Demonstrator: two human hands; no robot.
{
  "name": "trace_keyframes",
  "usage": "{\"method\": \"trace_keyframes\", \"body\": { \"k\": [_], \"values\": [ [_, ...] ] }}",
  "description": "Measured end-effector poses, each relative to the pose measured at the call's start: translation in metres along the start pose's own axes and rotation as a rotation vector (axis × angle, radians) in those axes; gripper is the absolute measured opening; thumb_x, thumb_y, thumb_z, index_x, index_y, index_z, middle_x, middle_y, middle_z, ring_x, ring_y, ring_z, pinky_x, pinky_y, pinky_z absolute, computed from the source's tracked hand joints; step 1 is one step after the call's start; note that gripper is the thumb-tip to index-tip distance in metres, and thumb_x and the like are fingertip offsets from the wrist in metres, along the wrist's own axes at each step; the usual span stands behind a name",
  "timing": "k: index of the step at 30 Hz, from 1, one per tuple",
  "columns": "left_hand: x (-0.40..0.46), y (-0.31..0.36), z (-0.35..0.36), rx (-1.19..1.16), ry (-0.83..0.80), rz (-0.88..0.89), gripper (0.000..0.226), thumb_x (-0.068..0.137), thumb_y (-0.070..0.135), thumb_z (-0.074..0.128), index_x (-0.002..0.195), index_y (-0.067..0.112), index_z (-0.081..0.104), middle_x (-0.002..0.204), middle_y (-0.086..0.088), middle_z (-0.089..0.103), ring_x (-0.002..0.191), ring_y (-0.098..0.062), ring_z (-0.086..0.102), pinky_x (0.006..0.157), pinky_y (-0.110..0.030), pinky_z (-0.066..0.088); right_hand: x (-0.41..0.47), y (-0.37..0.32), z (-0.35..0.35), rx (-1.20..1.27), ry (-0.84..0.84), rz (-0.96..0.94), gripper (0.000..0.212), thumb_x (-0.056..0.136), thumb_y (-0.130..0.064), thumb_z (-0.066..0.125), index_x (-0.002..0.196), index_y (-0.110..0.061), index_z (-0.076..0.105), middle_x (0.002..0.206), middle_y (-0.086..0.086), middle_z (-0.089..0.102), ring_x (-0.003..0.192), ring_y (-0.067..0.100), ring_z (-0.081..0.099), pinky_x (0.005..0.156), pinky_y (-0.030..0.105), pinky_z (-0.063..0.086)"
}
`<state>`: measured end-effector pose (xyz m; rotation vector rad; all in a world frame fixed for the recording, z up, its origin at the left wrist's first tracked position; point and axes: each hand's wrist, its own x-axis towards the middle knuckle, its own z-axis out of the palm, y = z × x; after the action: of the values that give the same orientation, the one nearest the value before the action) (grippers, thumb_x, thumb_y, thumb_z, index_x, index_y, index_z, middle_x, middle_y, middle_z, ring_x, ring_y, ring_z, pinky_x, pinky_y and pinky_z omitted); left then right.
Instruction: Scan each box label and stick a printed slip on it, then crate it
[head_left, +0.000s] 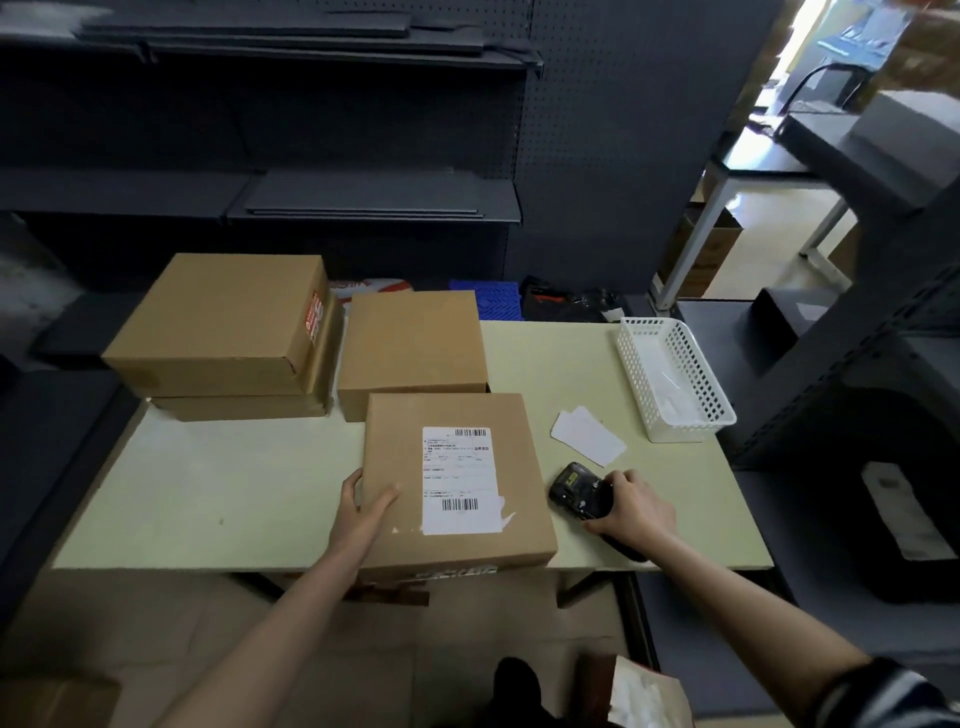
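A brown cardboard box (410, 457) lies at the table's front edge, with a white shipping label (460, 480) showing barcodes on its top. My left hand (361, 506) holds the box's left front side, thumb on the top face. To the right of the box, my right hand (631, 506) grips a black handheld scanner (576, 491) that lies on the table. Two white slips (587, 435) lie just beyond the scanner.
Two stacked boxes (223, 322) stand at the back left, and another box (413, 343) sits behind the labelled one. A white perforated basket (675, 382) stands on the pale table (234, 488) at the right. Dark shelving surrounds the table. A blue crate (488, 296) shows behind.
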<state>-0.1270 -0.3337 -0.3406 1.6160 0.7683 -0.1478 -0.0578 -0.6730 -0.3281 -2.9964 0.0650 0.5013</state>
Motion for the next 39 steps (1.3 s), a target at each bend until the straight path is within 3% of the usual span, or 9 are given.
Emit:
{"method": "trace_keyframes", "body": {
  "k": [2, 7, 14, 20, 24, 30, 34, 39],
  "values": [
    [-0.001, 0.001, 0.006, 0.06, 0.027, 0.023, 0.072, 0.078, 0.046, 0.069, 0.138, 0.031, 0.033, 0.125, -0.006, 0.058, 0.1, -0.026, 0.06, 0.092, -0.043, 0.049, 0.011, 0.002, -0.001, -0.017, -0.016, -0.026, 0.069, 0.066, -0.061, 0.072, 0.116, -0.019, 0.048, 0.116, -0.002, 0.05, 0.108, 0.019, 0.052, 0.067, 0.03, 0.04],
    [0.0, 0.004, 0.025, 0.19, 0.147, 0.106, 0.065, 0.087, 0.03, 0.066, 0.142, 0.025, 0.031, 0.127, -0.005, 0.058, 0.108, -0.026, 0.058, 0.084, -0.034, 0.045, 0.033, 0.004, -0.002, -0.038, -0.04, -0.079, 0.071, 0.065, -0.065, 0.071, 0.113, -0.019, 0.047, 0.115, -0.002, 0.048, 0.11, 0.019, 0.052, 0.066, 0.03, 0.037],
    [-0.003, -0.001, 0.046, 0.418, 0.311, 0.152, 0.081, 0.081, 0.056, 0.062, 0.147, 0.031, 0.022, 0.129, -0.002, 0.054, 0.115, -0.025, 0.054, 0.084, -0.041, 0.046, 0.056, 0.011, 0.008, -0.005, -0.071, -0.132, 0.079, 0.061, -0.069, 0.071, 0.118, -0.02, 0.045, 0.12, -0.003, 0.049, 0.11, 0.018, 0.052, 0.068, 0.03, 0.04],
    [0.0, -0.002, 0.053, 0.455, 0.34, 0.135, 0.083, 0.08, 0.06, 0.061, 0.148, 0.034, 0.02, 0.135, 0.0, 0.05, 0.119, -0.024, 0.051, 0.087, -0.041, 0.045, 0.066, 0.023, 0.018, -0.009, -0.075, -0.145, 0.081, 0.062, -0.069, 0.07, 0.122, -0.021, 0.044, 0.123, -0.002, 0.049, 0.112, 0.02, 0.053, 0.073, 0.032, 0.043],
    [0.001, -0.005, 0.055, 0.473, 0.361, 0.134, 0.083, 0.08, 0.063, 0.059, 0.148, 0.036, 0.02, 0.134, 0.001, 0.049, 0.119, -0.024, 0.052, 0.087, -0.041, 0.044, 0.077, 0.031, 0.018, 0.111, -0.038, -0.159, 0.069, 0.071, -0.075, 0.057, 0.119, -0.026, 0.051, 0.117, -0.006, 0.052, 0.107, 0.016, 0.056, 0.074, 0.032, 0.046],
    [0.002, -0.003, 0.055, 0.479, 0.367, 0.138, 0.083, 0.08, 0.061, 0.061, 0.147, 0.035, 0.021, 0.133, 0.0, 0.05, 0.118, -0.024, 0.052, 0.085, -0.041, 0.043, 0.13, 0.029, 0.003, 0.458, 0.037, -0.1, 0.043, 0.087, -0.042, 0.064, 0.12, -0.017, 0.056, 0.121, 0.007, 0.055, 0.105, 0.022, 0.057, 0.087, 0.036, 0.047],
    [0.002, -0.003, 0.056, 0.487, 0.378, 0.133, 0.083, 0.08, 0.061, 0.061, 0.148, 0.034, 0.021, 0.134, 0.0, 0.05, 0.119, -0.024, 0.052, 0.085, -0.041, 0.044, 0.15, 0.022, 0.005, 0.338, -0.001, -0.079, 0.053, 0.083, -0.04, 0.069, 0.127, -0.016, 0.052, 0.126, 0.008, 0.051, 0.114, 0.026, 0.053, 0.088, 0.036, 0.048],
    [0.001, -0.004, 0.056, 0.496, 0.38, 0.122, 0.084, 0.079, 0.065, 0.058, 0.147, 0.035, 0.019, 0.134, 0.0, 0.049, 0.117, -0.024, 0.053, 0.084, -0.041, 0.044, 0.157, 0.025, 0.014, 0.219, -0.017, -0.062, 0.047, 0.081, -0.032, 0.072, 0.121, -0.017, 0.054, 0.123, 0.006, 0.053, 0.117, 0.024, 0.05, 0.09, 0.033, 0.043]
  ]
}}
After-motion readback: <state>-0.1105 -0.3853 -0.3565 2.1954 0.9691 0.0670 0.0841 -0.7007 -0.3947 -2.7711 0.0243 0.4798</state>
